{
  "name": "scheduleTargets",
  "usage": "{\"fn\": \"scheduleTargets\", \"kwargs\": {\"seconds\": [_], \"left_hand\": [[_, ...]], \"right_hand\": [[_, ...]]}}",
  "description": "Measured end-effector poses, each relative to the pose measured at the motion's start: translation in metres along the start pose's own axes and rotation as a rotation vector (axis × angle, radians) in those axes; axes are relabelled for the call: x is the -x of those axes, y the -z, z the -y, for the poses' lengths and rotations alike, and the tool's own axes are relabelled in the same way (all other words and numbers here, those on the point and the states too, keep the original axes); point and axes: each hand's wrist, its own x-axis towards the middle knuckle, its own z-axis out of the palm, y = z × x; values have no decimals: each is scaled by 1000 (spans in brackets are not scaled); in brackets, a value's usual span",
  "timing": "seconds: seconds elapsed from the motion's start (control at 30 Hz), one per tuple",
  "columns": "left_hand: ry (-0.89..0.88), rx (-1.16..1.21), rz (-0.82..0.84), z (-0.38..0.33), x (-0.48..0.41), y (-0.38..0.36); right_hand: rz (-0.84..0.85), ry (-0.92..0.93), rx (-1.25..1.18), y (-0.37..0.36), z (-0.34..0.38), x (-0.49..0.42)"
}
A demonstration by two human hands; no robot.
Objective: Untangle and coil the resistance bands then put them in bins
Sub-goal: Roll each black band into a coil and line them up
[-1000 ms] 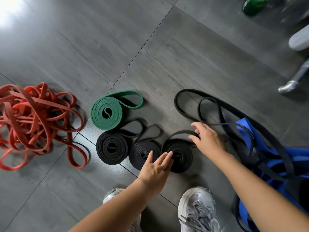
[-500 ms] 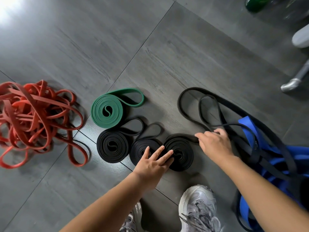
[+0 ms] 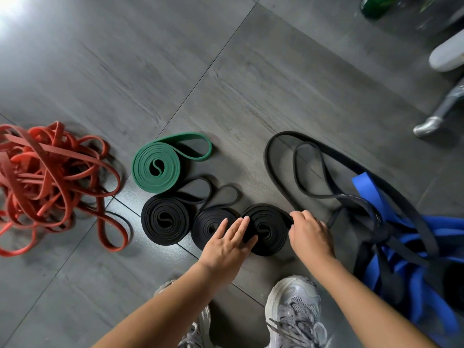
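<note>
Under left hand (image 3: 227, 243), rightmost black coil (image 3: 272, 217) part hidden; red tangle (image 3: 47, 169) cropped left.

Dark grey wood-grain tiled floor (image 3: 251, 84), brightly lit.
Thin grout lines (image 3: 206, 67) cross it diagonally; a white glare (image 3: 7, 11) washes the upper left corner, and a silver metal furniture leg (image 3: 431, 126) stands at the right edge below a rounded white object (image 3: 447, 56).

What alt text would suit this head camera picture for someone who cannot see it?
A person's left hand lies flat on a coiled black band on the grey floor while the right hand pinches its outer edge. Left of it sit two black coils, a green coil and a tangled red pile; loose black and blue bands lie right.
</note>
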Motion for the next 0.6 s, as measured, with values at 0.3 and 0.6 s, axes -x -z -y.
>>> {"fn": "scheduleTargets", "kwargs": {"seconds": [0.3, 0.6], "left_hand": [[5, -83, 94, 1, -3, 13], [16, 227, -3, 19, 3, 4]], "right_hand": [[75, -133, -402, 4, 8, 3], [146, -256, -306, -3, 40, 7]]}}
